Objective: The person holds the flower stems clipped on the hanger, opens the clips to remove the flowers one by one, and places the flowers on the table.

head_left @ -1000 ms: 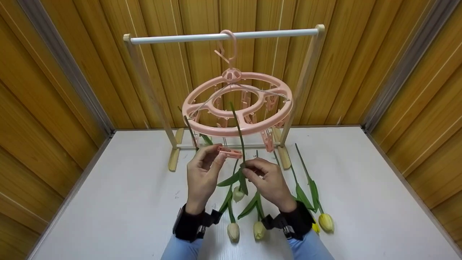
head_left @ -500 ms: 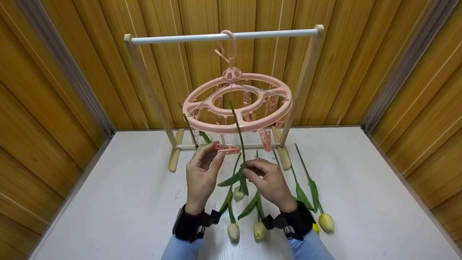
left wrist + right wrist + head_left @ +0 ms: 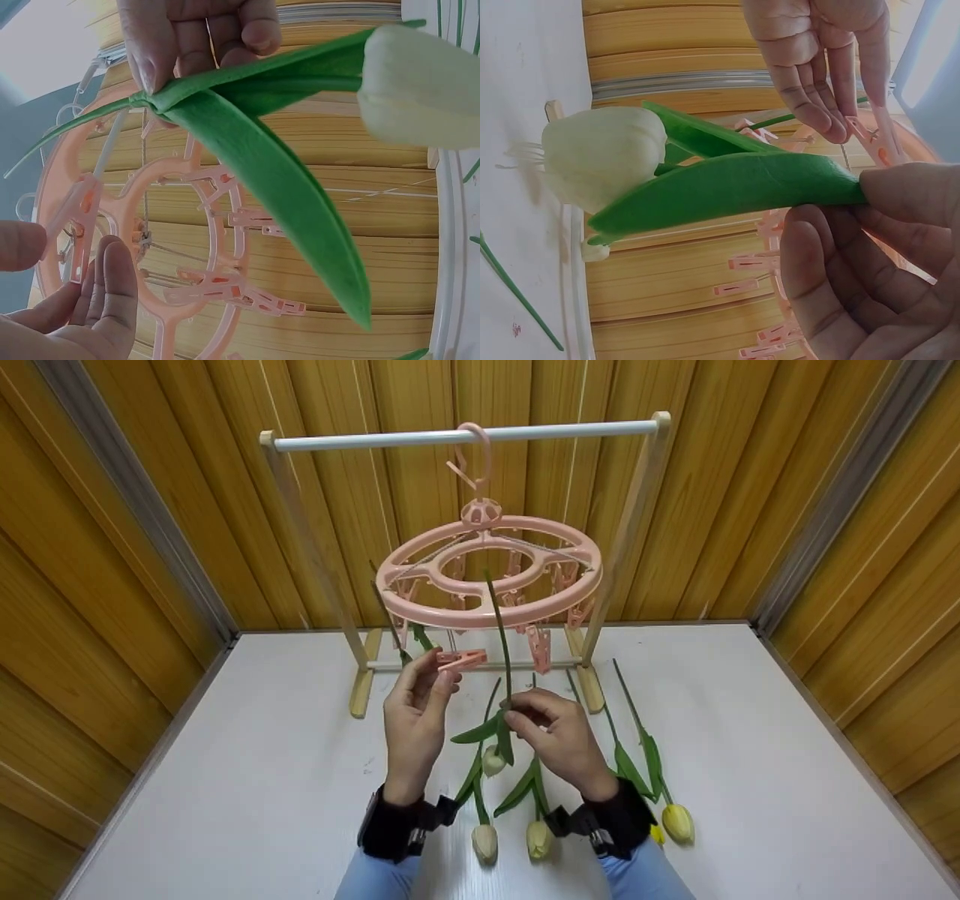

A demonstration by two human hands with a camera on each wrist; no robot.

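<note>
My left hand (image 3: pixel 415 720) pinches a pink clothespin (image 3: pixel 465 661) by its handle end, between thumb and fingers. It hangs below the front of a pink round clip hanger (image 3: pixel 450 619). In my right hand (image 3: pixel 559 735) is a white tulip (image 3: pixel 604 157), pinched at the stem just by its leaves. The flower is upside down, its bare stem (image 3: pixel 501 637) rising past the hanger's front rim. The left wrist view shows the clothespin (image 3: pixel 75 225) apart from the leaves (image 3: pixel 285 195), its tip close to the thin stem.
The hanger hooks over a white rod (image 3: pixel 360 440) on a wooden stand. Other pink clothespins (image 3: pixel 538 649) dangle round it. Green stems (image 3: pixel 386 611) show at its left side. On the white table (image 3: pixel 255 780) lie pale tulips (image 3: pixel 485 842) and a yellow tulip (image 3: pixel 678 823).
My left hand has drawn the clothespin slightly left and up, away from the stem. The hanger's front rim has risen and the hanger has turned a little. My right hand barely moves.
</note>
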